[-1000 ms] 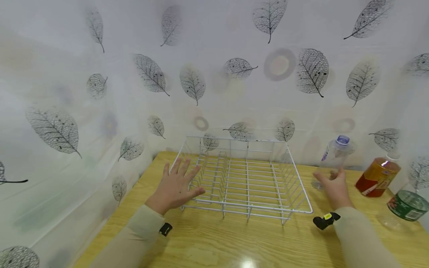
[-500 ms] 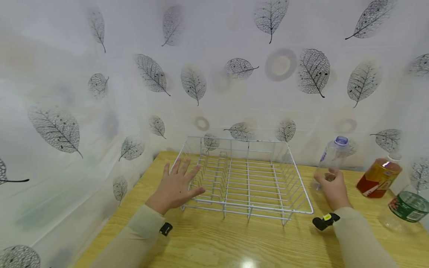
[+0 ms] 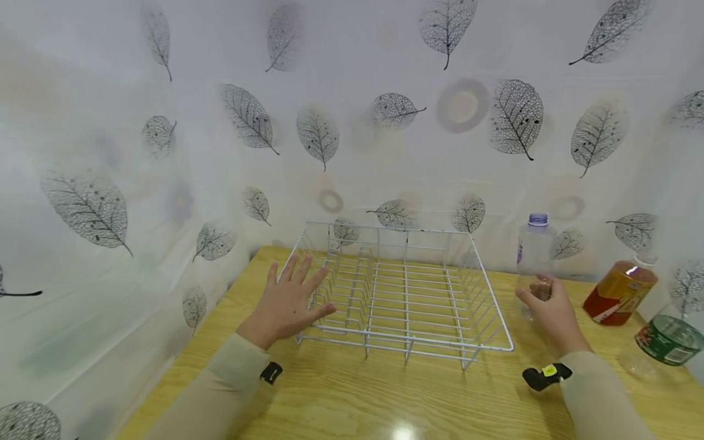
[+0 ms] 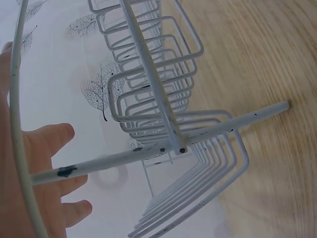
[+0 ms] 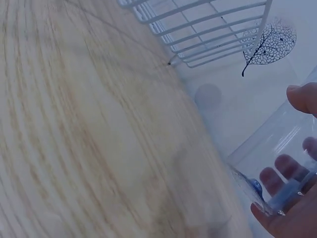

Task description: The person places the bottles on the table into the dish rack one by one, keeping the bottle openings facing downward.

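The right hand (image 3: 557, 315) is grasping a clear bottle (image 3: 535, 247), its fingers (image 5: 292, 167) curling round the lower half, near the back edge of the desk (image 3: 396, 397) and just right of the white wire rack (image 3: 412, 338). The bottle is pointing its purple neck (image 3: 538, 219) upward, its long axis running nearly vertical; whether its base is touching the desk is hard to tell. The left hand (image 3: 283, 308) is gripping nothing, spreading out flat over the rack's left rim. Near the desk's right edge, an amber bottle (image 3: 620, 293) and a green-labelled container (image 3: 668, 340) are sitting.
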A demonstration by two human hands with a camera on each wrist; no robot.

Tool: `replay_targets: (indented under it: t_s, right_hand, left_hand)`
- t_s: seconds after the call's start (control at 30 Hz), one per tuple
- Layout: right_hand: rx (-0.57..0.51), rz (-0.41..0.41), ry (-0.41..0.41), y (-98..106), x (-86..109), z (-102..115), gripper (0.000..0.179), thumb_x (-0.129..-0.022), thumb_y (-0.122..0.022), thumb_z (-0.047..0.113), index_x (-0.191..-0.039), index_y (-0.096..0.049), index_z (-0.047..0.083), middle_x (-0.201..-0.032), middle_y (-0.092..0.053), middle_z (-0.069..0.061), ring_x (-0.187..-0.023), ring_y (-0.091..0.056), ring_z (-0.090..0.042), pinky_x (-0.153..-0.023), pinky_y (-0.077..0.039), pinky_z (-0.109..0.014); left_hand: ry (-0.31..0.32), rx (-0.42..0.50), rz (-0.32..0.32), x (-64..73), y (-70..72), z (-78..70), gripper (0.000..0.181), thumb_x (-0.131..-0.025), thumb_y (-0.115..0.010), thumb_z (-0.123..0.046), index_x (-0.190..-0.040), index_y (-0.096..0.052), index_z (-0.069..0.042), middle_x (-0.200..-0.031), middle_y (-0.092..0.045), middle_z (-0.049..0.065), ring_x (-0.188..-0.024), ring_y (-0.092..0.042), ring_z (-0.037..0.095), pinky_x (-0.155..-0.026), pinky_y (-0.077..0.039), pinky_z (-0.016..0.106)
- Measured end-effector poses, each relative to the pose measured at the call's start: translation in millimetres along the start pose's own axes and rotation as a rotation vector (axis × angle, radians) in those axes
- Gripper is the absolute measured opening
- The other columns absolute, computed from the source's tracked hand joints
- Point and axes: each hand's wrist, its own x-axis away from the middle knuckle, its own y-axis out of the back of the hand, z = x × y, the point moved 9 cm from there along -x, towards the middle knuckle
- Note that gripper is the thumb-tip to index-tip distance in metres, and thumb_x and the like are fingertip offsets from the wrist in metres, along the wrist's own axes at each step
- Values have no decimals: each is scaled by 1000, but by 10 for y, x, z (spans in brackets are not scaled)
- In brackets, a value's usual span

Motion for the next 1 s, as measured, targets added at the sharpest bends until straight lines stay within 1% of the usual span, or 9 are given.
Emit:
replay_targets:
  t_s: [0.17, 0.3, 0.47, 0.53, 0.63, 0.73, 0.83, 0.93, 1.0]
  right_hand:
    - [38, 36, 44, 8, 70, 149, 98, -98, -56, 59, -159, -11, -3, -145, -36, -35, -133, -36, -55, -100, -39, -70]
    - [69, 47, 122, 13, 132, 346, 96, -98, -59, 54, -161, -11, 0, -144, -38, -36, -131, -40, -55, -96, -41, -70]
    - [212, 80, 258, -10, 253, 739, 94, -98, -62, 51, -162, -13, 4, -143, -42, -35, -123, -47, -53, -89, -44, -71]
    - [278, 95, 305, -27, 307, 910, 93, -97, -63, 52, -162, -16, 4, -141, -45, -32, -121, -50, -51, -87, -44, -71]
    - [354, 115, 364, -68, 396, 1155, 90, -96, -65, 51, -160, -24, 3, -138, -50, -29, -118, -53, -48, -86, -45, -70]
    - [417, 133, 424, -132, 498, 1375, 87, -95, -68, 49, -157, -30, 2, -136, -52, -28, -117, -55, -47, -86, -47, -69]
    - [491, 143, 478, -218, 609, 1556, 86, -94, -68, 52, -156, -35, 3, -138, -53, -27, -117, -57, -47, -86, -47, -69]
    - [579, 141, 543, -337, 719, 1715, 84, -92, -70, 54, -154, -39, 6, -140, -53, -25, -114, -60, -45, -81, -51, -66]
    - [632, 134, 593, -436, 785, 1811, 82, -90, -73, 50, -153, -41, 8, -140, -54, -24, -114, -60, -44, -81, -52, -64]
  left_hand:
    - [-14, -2, -36, -26, 27, -3, 90, -92, -32, -82, -163, -24, -27, -167, -17, 17, -152, -8, 43, -114, -2, 72]
    - [-15, 4, -56, -35, 39, -20, 88, -93, -39, -78, -163, -23, -27, -167, -13, 16, -152, -7, 44, -115, -2, 71]
    - [-23, 39, -78, -41, 37, -83, 86, -94, -49, -71, -163, -26, -24, -167, -12, 18, -152, -3, 43, -114, -3, 72]
    - [-30, 51, -94, -48, 52, -120, 86, -95, -49, -70, -163, -27, -24, -167, -13, 18, -152, -3, 43, -114, -3, 72]
    - [-41, 54, -117, -70, 88, -179, 86, -95, -47, -71, -163, -25, -23, -167, -12, 16, -152, -1, 41, -115, -2, 70]
    - [-60, 71, -148, -100, 152, -252, 87, -95, -46, -72, -163, -25, -21, -167, -12, 15, -153, 0, 39, -116, -1, 68]
    - [-79, 85, -186, -141, 232, -355, 90, -94, -48, -72, -163, -24, -21, -167, -14, 15, -153, -1, 37, -117, 2, 66]
    - [-100, 83, -215, -184, 309, -503, 93, -92, -49, -74, -164, -21, -23, -168, -13, 13, -154, -2, 36, -116, 4, 67]
    - [-117, 71, -232, -208, 352, -625, 94, -91, -50, -75, -164, -20, -24, -168, -12, 12, -154, -2, 36, -116, 3, 68]
